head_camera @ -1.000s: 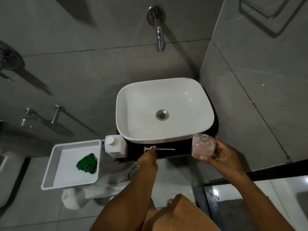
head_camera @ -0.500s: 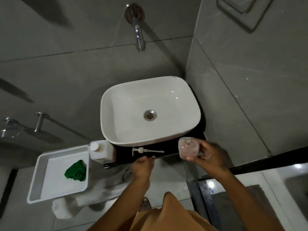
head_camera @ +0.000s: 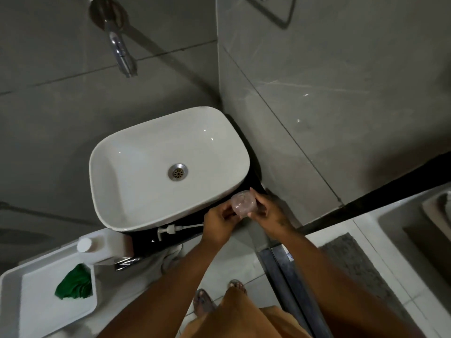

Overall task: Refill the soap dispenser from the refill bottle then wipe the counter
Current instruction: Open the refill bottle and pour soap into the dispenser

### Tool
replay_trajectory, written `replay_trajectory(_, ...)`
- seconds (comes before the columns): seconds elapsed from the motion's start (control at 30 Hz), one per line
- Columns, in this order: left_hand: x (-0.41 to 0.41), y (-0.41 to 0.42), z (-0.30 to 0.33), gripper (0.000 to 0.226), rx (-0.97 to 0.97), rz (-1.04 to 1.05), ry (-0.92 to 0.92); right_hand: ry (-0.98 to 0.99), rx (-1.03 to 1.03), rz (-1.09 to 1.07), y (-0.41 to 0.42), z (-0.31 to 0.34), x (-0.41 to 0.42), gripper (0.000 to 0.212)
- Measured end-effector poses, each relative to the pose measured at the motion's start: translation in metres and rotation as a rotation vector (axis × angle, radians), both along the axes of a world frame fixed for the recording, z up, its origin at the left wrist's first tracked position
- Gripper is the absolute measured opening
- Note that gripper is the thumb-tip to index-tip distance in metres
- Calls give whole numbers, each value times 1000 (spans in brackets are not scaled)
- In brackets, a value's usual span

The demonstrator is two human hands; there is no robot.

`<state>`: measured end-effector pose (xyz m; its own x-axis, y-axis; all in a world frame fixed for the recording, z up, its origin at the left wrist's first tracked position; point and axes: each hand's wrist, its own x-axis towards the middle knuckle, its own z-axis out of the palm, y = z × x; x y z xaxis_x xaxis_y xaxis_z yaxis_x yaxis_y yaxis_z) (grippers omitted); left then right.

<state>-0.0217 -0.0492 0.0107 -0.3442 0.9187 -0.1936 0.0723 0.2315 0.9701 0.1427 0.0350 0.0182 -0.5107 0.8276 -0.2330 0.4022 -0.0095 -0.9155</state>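
Single head-worn wide-angle view, looking steeply down.
Camera sits above the sink (head_camera: 168, 167), facing the far tiled wall (head_camera: 61, 106); counter edge (head_camera: 170, 240) near, floor (head_camera: 234, 264) below; edges curve.

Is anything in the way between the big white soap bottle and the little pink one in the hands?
Nothing blocks the path. The pump lies on the black counter between the refill bottle and the dispenser, but low and flat. The refill bottle's cap is on.
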Motion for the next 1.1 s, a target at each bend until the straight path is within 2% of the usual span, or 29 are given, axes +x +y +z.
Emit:
replay_trajectory(0.17, 16, 24, -11, 40, -84, 46, 119, -91, 8, -115, 17, -17, 5, 63)
replay_trajectory(0.4, 25, 40, -15, 29, -178, 110, 207, -72, -48, -225, 25, -20, 1, 51)
replay_trajectory(0.6, 26, 43, -15, 32, -193, 109, 216, -42, -86, -293, 21, -18, -5, 51)
replay_trajectory(0.73, 22, 32, -16, 36, -147, 125, 214, -17, -245, -437, 8, -17, -10, 62)
replay_trajectory(0.8, 16, 16, -17, 47, -163, 171, 135, -83, -307, -501, -3, -21, -11, 61)
replay_trajectory(0.9, 0, -28, -20, 54, -215, 228, 45, -105, -397, -514, -31, -22, -25, 45)
replay_trajectory(0.97, -16, -71, -25, 42, -283, 322, 85, -85, -470, -443, -52, -22, -46, 31)
replay_trajectory(1.03, -36, -123, -28, 24, -341, 532, 26, -27, -556, -324, -76, -18, -76, 24)
replay_trajectory(1.1, -60, -175, -28, 16, -435, 717, 48, 49, -653, -218, -98, -11, -111, 20)
